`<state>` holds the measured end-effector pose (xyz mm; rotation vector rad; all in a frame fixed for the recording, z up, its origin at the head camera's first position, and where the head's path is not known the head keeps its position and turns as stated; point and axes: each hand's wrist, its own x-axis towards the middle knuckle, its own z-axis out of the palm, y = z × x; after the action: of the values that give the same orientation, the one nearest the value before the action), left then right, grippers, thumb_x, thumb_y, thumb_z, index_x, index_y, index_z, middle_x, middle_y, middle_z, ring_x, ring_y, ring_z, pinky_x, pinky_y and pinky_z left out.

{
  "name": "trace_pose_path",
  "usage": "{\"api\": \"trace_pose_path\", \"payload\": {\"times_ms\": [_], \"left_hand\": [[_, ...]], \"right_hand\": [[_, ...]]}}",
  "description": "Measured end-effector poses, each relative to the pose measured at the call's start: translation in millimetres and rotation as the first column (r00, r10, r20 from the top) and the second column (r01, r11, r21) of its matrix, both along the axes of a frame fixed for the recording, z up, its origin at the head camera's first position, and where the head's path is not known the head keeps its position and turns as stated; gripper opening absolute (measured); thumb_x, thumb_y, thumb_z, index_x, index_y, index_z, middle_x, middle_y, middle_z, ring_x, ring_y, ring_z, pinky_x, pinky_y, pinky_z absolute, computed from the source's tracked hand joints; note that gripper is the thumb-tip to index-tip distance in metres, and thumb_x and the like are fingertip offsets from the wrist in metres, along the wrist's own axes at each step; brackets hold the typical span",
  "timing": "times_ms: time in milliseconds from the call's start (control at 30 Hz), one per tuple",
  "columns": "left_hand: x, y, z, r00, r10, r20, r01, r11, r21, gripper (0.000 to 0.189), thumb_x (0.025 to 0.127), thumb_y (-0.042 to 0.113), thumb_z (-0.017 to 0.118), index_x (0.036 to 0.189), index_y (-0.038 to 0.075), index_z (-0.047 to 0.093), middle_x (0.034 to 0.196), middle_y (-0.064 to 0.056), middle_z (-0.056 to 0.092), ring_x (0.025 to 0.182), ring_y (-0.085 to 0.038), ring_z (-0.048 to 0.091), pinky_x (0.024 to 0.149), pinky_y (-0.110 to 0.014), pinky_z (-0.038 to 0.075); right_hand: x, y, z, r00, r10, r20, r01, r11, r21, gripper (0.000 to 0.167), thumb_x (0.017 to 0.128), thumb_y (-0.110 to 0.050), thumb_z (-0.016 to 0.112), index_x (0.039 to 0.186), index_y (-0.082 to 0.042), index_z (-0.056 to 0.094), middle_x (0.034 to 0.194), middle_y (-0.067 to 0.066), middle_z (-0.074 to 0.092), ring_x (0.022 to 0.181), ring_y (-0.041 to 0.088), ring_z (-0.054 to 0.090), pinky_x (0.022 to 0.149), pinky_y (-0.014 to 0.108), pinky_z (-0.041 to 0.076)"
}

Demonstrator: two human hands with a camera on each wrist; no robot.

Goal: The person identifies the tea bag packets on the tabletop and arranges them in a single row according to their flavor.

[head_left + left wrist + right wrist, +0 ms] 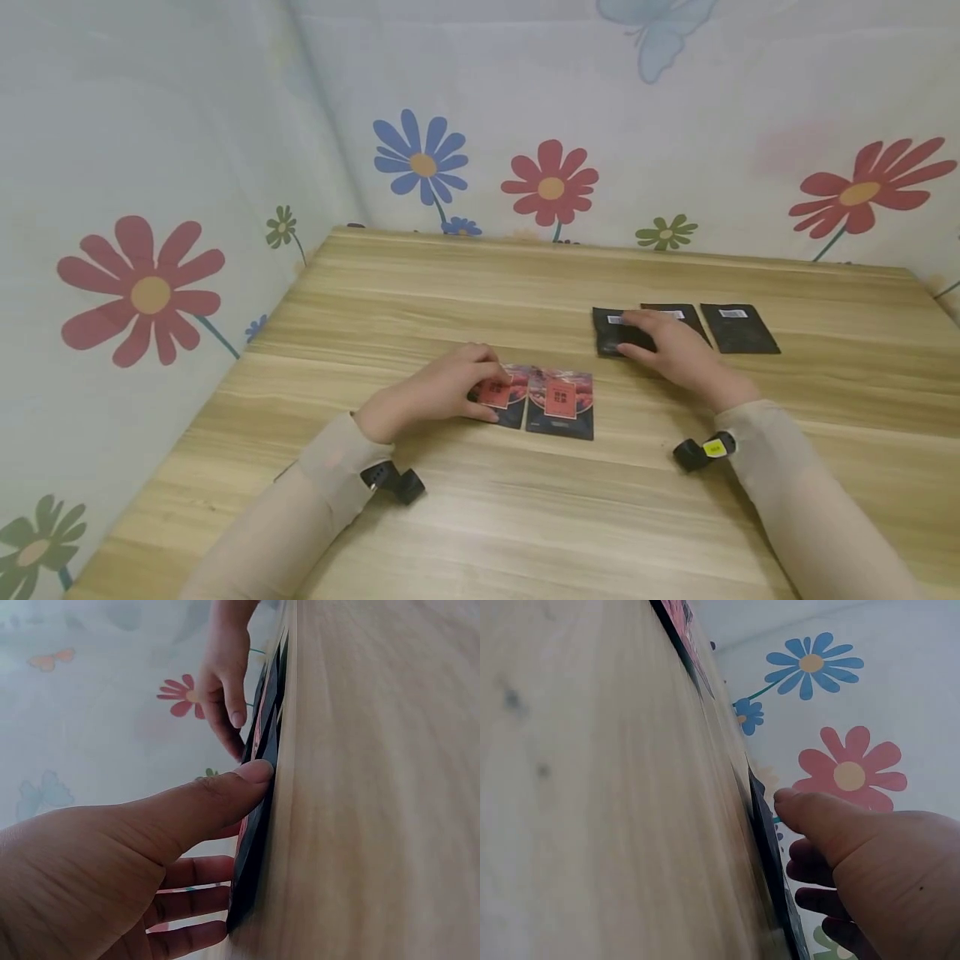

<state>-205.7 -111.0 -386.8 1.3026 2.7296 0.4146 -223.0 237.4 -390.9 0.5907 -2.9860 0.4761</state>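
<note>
In the head view, my left hand (pixel 453 385) rests over the left of two red-and-black printed sachets (pixel 512 414), covering much of it. In the left wrist view, the thumb of that hand (pixel 112 855) touches the sachet's edge (pixel 259 855), and its fingers extend along the far side. A second printed sachet (pixel 560 404) lies just to the right. My right hand (pixel 671 343) is over the leftmost of three black sachets (pixel 609 333), fingers loosely extended. In the right wrist view, its thumb (pixel 810 814) appears slightly above the black sachet (pixel 769 847).
Two more black sachets with white barcode labels, a middle one (pixel 675 312) partly behind my right hand and a right one (pixel 738 329), lie in the same row. The wooden table (pixel 465 292) meets a flower-printed curtain (pixel 480 83) at its back and left.
</note>
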Motion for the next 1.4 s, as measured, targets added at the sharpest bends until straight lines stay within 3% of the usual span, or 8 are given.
{"api": "trace_pose_path", "payload": {"times_ms": [533, 900, 1400], "left_hand": [[-0.4, 1.3, 3.6, 1.0, 0.001, 0.006, -0.001, 1.0, -0.008, 0.048, 0.079, 0.04, 0.077, 0.119, 0.016, 0.065, 0.122, -0.003, 0.056, 0.115, -0.021, 0.051, 0.1, -0.037, 0.043], [-2.9, 2.1, 8.7, 1.0, -0.006, 0.009, 0.006, 1.0, -0.004, 0.048, 0.079, 0.039, 0.077, 0.119, 0.016, 0.065, 0.12, -0.004, 0.057, 0.113, -0.021, 0.052, 0.099, -0.037, 0.043], [-2.5, 1.0, 8.4, 1.0, 0.001, 0.026, -0.001, 1.0, -0.006, 0.048, 0.079, 0.04, 0.077, 0.12, 0.017, 0.064, 0.122, -0.004, 0.056, 0.114, -0.021, 0.051, 0.101, -0.037, 0.042]], "right_hand": [[-0.1, -4, -1.9, 0.998, 0.026, -0.06, -0.023, 0.998, 0.05, 0.051, 0.09, -0.033, 0.065, 0.128, 0.0, 0.058, 0.131, 0.024, 0.058, 0.125, 0.043, 0.051, 0.106, 0.055, 0.038], [4.5, -4, 7.0, 1.0, 0.012, -0.015, -0.011, 0.997, 0.07, 0.049, 0.089, -0.031, 0.067, 0.126, 0.0, 0.06, 0.128, 0.023, 0.06, 0.123, 0.042, 0.053, 0.105, 0.054, 0.039], [17.5, -5, 10.5, 0.999, 0.041, -0.021, -0.04, 0.996, 0.083, 0.048, 0.088, -0.031, 0.069, 0.124, 0.0, 0.062, 0.125, 0.021, 0.062, 0.119, 0.041, 0.056, 0.102, 0.054, 0.042]]}}
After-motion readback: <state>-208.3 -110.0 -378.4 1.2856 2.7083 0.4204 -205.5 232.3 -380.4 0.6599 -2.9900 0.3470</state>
